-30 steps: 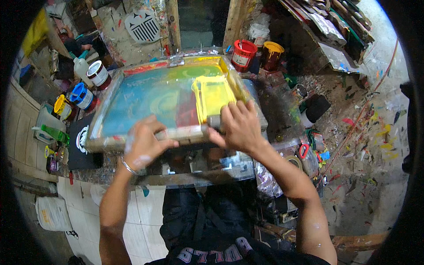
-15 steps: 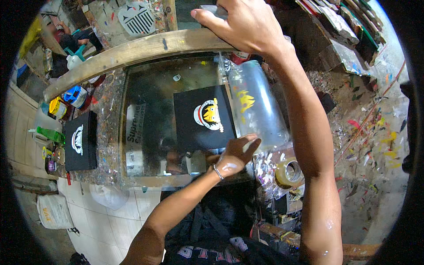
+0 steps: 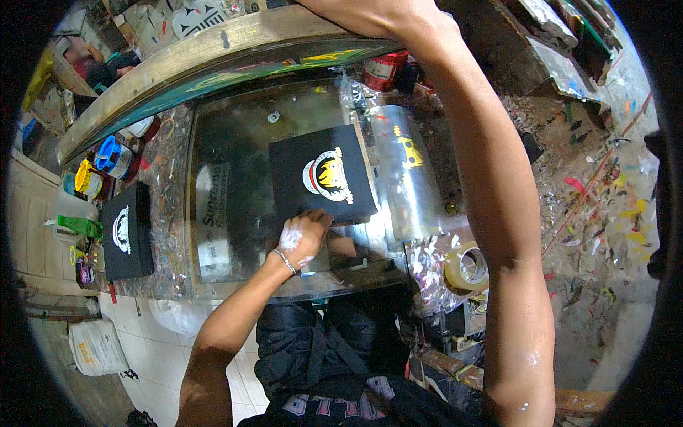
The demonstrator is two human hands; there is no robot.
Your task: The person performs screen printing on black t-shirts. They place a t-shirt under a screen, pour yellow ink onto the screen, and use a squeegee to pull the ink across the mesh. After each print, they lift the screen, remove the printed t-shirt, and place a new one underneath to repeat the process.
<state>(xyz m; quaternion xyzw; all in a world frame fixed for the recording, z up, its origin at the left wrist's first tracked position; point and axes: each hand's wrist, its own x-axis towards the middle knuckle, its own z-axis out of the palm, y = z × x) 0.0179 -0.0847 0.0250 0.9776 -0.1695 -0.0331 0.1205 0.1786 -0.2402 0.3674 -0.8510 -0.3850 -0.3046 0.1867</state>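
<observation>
A flat black piece [image 3: 288, 167] printed with a straw-hat skull design in white, yellow and red lies on a glass-topped work surface [image 3: 228, 121]. At its near edge, my left hand [image 3: 304, 238] has its fingers curled onto the border; white smears mark its back. Above, my right hand [image 3: 388, 16] grips the far side of a wooden-framed printing screen [image 3: 192, 53], tilted up over the table. The hand is partly cut off by the picture's top edge. Beside the black piece, to the right, lies a curled clear plastic sheet [image 3: 420, 199] with yellow print.
At left lie a black block [image 3: 139, 249] with a white print, a blue-rimmed tub [image 3: 114, 156], a yellow-rimmed tub [image 3: 87, 179] and a green bottle [image 3: 80, 226]. A red tub [image 3: 384, 70] stands far right, a tape roll [image 3: 466, 267] nearer. Another person [image 3: 99, 67] sits far left.
My left hand has left the clear sheet and moved left to the black piece's near edge. The raised screen has tilted, showing its coloured underside. The sheet has shifted and its print looks different.
</observation>
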